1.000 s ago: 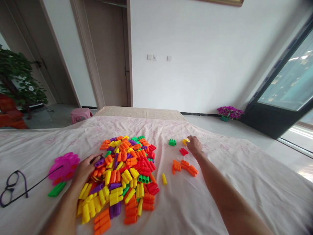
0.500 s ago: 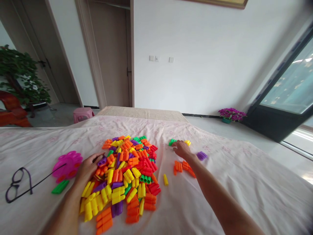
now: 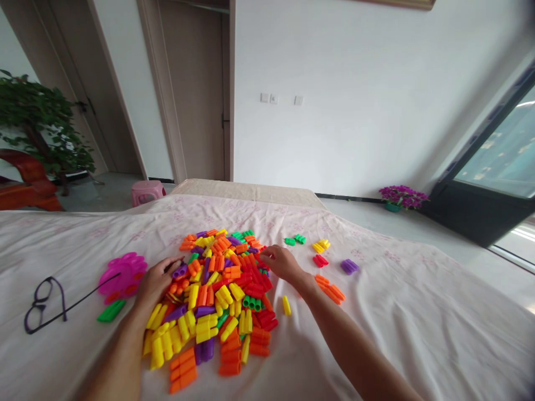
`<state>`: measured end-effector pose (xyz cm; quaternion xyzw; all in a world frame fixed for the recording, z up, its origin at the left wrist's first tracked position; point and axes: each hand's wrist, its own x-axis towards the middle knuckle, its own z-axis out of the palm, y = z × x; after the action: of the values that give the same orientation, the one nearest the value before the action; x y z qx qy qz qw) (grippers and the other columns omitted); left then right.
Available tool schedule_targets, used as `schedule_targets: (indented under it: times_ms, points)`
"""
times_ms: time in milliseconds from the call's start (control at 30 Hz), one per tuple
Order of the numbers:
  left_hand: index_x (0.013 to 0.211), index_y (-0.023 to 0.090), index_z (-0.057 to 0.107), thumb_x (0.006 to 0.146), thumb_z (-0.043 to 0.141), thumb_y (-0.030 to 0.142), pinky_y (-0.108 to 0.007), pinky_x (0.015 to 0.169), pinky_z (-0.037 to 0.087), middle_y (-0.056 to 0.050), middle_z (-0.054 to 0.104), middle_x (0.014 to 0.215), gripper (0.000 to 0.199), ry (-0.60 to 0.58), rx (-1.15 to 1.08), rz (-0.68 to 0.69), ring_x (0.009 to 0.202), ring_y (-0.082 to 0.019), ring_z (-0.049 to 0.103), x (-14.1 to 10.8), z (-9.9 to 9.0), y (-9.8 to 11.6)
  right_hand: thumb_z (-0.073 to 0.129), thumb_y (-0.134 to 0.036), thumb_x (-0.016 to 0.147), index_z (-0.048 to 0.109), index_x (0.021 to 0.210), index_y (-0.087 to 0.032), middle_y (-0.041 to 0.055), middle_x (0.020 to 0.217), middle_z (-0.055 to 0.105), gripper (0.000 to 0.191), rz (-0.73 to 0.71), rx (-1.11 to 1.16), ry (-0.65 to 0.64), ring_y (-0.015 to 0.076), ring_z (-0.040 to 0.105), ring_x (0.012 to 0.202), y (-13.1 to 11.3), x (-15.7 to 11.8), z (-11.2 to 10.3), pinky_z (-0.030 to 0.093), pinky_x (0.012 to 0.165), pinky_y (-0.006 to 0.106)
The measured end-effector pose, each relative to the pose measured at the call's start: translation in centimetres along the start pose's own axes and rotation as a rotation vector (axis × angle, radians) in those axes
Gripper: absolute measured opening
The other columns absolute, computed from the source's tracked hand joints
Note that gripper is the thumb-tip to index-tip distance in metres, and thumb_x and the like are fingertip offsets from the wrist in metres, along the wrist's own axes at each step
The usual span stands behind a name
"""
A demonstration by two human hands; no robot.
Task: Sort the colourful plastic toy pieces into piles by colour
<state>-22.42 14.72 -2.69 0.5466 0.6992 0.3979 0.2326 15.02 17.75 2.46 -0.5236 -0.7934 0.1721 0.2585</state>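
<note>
At the right edge of the pile of blocks [image 3: 225, 272], toward its far end: right hand [image 3: 281, 262], fingers part curled, tips at the red blocks [image 3: 251, 271]. Cannot tell whether it has hold of one — the hand's back hides the grip.

At the pile's left edge: left hand [image 3: 156, 278], loosely bent and half open, fingertips by a purple tube block [image 3: 180, 271]; grip also unclear.

Right of the pile, well apart from it, on the bedsheet [image 3: 388, 312]: green blocks [image 3: 300, 239], a yellow block [image 3: 321, 245], a red block [image 3: 320, 260], a purple block [image 3: 350, 266] and orange blocks [image 3: 330, 288].

Judgement on handling: best to pinch one block by its sides and lift straight up — raking sideways would likely spill neighbours. A light left hand should steady the pile without pressing it outward.
</note>
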Motion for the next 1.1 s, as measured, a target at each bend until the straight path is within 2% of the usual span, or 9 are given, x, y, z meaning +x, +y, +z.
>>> schedule_targets:
  times_ms: [100,200,367,500,567,733,867,1000,1100]
  points:
    - [0.111,0.021,0.071,0.078,0.056,0.047,-0.029,0.082,0.051,-0.007,0.073,0.110,0.045,-0.023,-0.004,0.000,0.104,-0.026,0.066,0.3,0.1,-0.6,0.063,-0.044,0.078,0.069,0.072,-0.022,0.0001,0.073,0.065,0.024,0.061,-0.033,-0.017,0.0130,0.054,0.064,-2.5,0.6,1.1,0.031,0.057,0.024]
    - [0.116,0.021,0.068,0.081,0.053,0.051,-0.029,0.086,0.049,-0.008,0.071,0.115,0.048,-0.051,0.004,-0.012,0.109,-0.026,0.063,0.6,0.3,-1.2,0.070,-0.041,0.069,0.062,0.066,-0.020,-0.0021,0.064,0.059,0.023,0.147,0.064,0.001,0.0115,0.049,0.060,-3.1,1.3,2.1,0.029,0.055,0.024]
    - [0.116,0.019,0.066,0.084,0.049,0.054,-0.030,0.093,0.046,-0.008,0.069,0.119,0.050,0.017,-0.040,0.052,0.111,-0.024,0.062,0.1,0.2,-0.6,0.069,-0.041,0.068,0.056,0.080,-0.019,-0.0033,0.066,0.058,0.029,0.311,0.773,0.085,0.0114,0.053,0.058,-2.9,1.3,2.8,0.035,0.050,0.021]
    - [0.108,0.018,0.068,0.085,0.050,0.052,-0.029,0.099,0.042,-0.007,0.069,0.117,0.045,0.140,-0.104,0.223,0.114,-0.023,0.060,-1.3,-0.4,2.2,0.074,-0.041,0.064,0.055,0.092,-0.019,-0.0026,0.072,0.063,0.040,0.315,1.081,0.070,0.0126,0.061,0.061,-4.4,0.6,2.2,0.041,0.051,0.021]
    - [0.106,0.018,0.069,0.086,0.051,0.052,-0.028,0.096,0.044,-0.007,0.070,0.114,0.043,0.087,-0.167,0.266,0.111,-0.022,0.061,-2.0,-0.5,4.1,0.075,-0.040,0.063,0.054,0.092,-0.020,-0.0023,0.073,0.063,0.041,0.292,1.125,0.057,0.0130,0.062,0.063,-5.7,0.4,2.1,0.042,0.051,0.021]
    - [0.108,0.016,0.070,0.083,0.056,0.052,-0.029,0.091,0.047,-0.009,0.071,0.112,0.046,-0.195,-0.195,0.339,0.107,-0.024,0.063,-3.1,0.5,8.0,0.077,-0.038,0.064,0.056,0.089,-0.021,-0.0024,0.069,0.062,0.037,0.235,1.159,0.059,0.0136,0.061,0.063,-9.2,0.3,3.4,0.040,0.052,0.022]
    - [0.099,0.016,0.072,0.080,0.060,0.052,-0.029,0.079,0.050,-0.006,0.074,0.095,0.043,-0.251,-0.136,0.359,0.092,-0.025,0.066,-3.9,1.9,9.6,0.080,-0.039,0.059,0.055,0.081,-0.023,-0.0035,0.068,0.062,0.037,0.186,1.276,0.031,0.0127,0.058,0.061,-11.2,0.1,4.9,0.044,0.058,0.025]
    - [0.089,0.016,0.072,0.080,0.057,0.054,-0.026,0.069,0.049,-0.003,0.073,0.082,0.042,-0.250,-0.055,0.367,0.081,-0.023,0.066,-4.3,2.6,9.9,0.080,-0.038,0.060,0.054,0.079,-0.022,-0.0037,0.067,0.061,0.036,0.206,1.280,0.126,0.0121,0.056,0.060,-10.9,0.1,5.3,0.043,0.058,0.025]
    - [0.091,0.017,0.072,0.078,0.058,0.056,-0.026,0.072,0.049,-0.004,0.074,0.085,0.043,-0.255,0.008,0.350,0.083,-0.023,0.067,-4.3,2.6,9.6,0.075,-0.041,0.064,0.055,0.081,-0.021,-0.0023,0.068,0.061,0.034,0.296,1.219,0.272,0.0118,0.056,0.059,-8.5,0.7,4.2,0.038,0.051,0.022]
